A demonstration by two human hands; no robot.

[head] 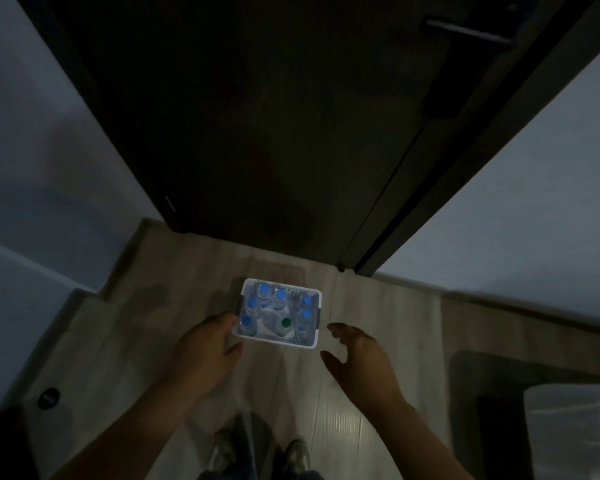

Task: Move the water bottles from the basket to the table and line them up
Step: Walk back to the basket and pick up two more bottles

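Both arms reach down. Left hand [205,344] has loose, straight fingers at the near-left corner of a white rectangular plastic basket [274,339]; can't tell if they're touching. Right hand [361,351] is spread and empty, just right of it. Past the fingertips there's a dark door [257,116] and pale wood-grain floor [361,299]. The basket holds clear water bottles [264,289], with blue caps and one green cap [286,322]. Dim and blurry.

Pretty dim in there. A white basket [280,342] sat on the wood floor [368,306], with a dark door [257,116] at its 12 o'clock. It was packed with upright blue-capped water bottles [264,289], plus one green-capped bottle [286,322] toward 6 o'clock. The left hand [208,344] was at the basket's 8 o'clock edge; no idea if it gripped. The right hand [357,351] hovered spread at 4 o'clock, not touching.
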